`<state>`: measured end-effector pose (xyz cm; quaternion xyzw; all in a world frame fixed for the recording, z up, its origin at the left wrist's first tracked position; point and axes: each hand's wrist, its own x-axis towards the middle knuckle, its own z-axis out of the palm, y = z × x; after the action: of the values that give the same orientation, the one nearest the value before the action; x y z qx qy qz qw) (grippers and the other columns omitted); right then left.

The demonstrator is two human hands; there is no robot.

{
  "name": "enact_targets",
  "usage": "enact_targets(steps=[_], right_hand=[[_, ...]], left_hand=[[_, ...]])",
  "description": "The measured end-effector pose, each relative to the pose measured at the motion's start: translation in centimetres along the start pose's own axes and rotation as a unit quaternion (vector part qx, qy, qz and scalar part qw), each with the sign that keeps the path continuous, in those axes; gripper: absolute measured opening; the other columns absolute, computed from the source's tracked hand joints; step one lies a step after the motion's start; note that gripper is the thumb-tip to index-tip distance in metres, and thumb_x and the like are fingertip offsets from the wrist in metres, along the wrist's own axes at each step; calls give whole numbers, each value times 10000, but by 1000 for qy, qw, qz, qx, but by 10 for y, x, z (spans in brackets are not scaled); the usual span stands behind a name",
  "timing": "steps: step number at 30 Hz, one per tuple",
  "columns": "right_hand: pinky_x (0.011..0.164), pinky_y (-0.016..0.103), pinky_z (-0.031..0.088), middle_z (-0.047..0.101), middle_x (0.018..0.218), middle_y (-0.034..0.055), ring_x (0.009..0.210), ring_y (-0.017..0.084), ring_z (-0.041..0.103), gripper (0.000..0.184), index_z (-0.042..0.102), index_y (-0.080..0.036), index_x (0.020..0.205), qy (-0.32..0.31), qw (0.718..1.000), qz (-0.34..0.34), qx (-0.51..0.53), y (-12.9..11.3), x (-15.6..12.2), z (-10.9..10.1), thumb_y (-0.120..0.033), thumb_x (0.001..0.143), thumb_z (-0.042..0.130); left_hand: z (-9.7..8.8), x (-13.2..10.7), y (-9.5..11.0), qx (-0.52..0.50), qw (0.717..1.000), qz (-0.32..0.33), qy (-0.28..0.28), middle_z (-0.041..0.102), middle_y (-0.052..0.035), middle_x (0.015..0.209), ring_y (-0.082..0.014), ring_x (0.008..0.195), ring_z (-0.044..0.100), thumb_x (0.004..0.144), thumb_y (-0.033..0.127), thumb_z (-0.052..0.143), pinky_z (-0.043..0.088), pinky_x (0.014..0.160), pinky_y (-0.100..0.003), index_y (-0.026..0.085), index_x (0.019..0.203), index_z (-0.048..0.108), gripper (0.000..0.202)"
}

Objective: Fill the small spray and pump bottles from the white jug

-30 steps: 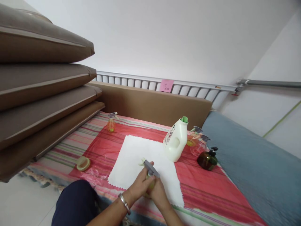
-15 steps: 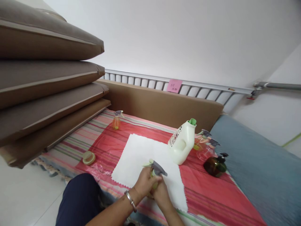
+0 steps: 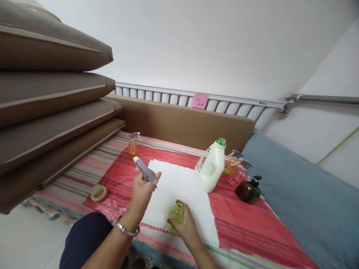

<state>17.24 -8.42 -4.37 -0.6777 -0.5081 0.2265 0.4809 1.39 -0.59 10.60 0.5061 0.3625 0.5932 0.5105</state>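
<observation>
Surroundings: beyond the right-hand grip and to its right stands a white jug. Past the jug are 2 clear spray bottles and a brown pump bottle. Beyond the left-hand grip stands an orange spray bottle. To the left of that grip a round lid lies on the striped sheet. Stacked brown cushions overhang further left.

Hands: the left hand is raised, fingers clenched round a grey spray head, its nozzle pointing up and away. The right hand, lower and nearer the body, grasps a small yellow-green bottle by its side. The bottle stands upright on the white cloth near the front edge. The spray head is clear of the bottle, up and to its left.

Containers: the small bottle's neck is open and its contents cannot be told; the jug carries a green cap
</observation>
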Motion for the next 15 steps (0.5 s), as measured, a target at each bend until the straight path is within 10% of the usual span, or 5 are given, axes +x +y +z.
enact_targets(steps=[8,12,15], right_hand=[[969,399,413,511,1281,145,1147,279,525,920,330,-188,1331,-42,997,-18,59,15,1,6,-132,496,712],[1002,396,384,460,1349,151,1203,271,481,1082,224,-200,1409,-111,991,-19,68,10,-3,-12,-115,466,748],[986,414,403,552,1280,117,1159,290,518,949,472,-208,1289,-172,984,-14,53,3,9,-47,-143,404,809]], left_hand=[[14,-51,-106,110,964,-102,-220,670,-18,765,-184,695,587,563,94,611,470,687,-280,141,847,672,294],[15,-62,-121,132,962,-89,-223,657,-26,763,-201,725,588,577,102,596,471,764,-309,146,812,670,250],[11,-60,-126,112,961,-100,-232,677,-53,883,-232,829,606,578,137,644,469,801,-312,147,945,664,368]])
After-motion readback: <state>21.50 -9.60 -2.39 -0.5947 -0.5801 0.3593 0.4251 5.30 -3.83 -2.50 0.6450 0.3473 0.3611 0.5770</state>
